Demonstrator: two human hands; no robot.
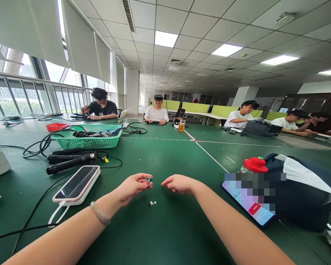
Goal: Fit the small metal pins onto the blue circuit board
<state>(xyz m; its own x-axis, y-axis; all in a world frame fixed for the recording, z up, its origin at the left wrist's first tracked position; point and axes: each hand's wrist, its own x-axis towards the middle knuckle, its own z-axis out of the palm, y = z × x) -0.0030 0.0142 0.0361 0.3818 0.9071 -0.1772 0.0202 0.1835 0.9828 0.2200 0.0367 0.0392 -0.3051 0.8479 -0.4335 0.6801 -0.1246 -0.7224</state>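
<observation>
My left hand (135,187) is closed in a pinch just above the green table, left of the middle. Between its thumb and fingers is a small grey-blue part (148,180), too small to name. Across a short gap to the right hovers my right hand (180,183), its index finger stretched toward the left hand and the other fingers loosely curled. Nothing shows in it. Below the two hands, a small shiny metal piece (152,203) with dark spots lies on the table, touched by neither hand.
On the left lie a phone on a white cable (79,184), black screwdriver-like tools (71,162) and a green basket (88,141) of cables. A lit phone (248,200), a red-lidded bottle (256,165) and a dark bag (303,198) are on the right. Several people sit across the table.
</observation>
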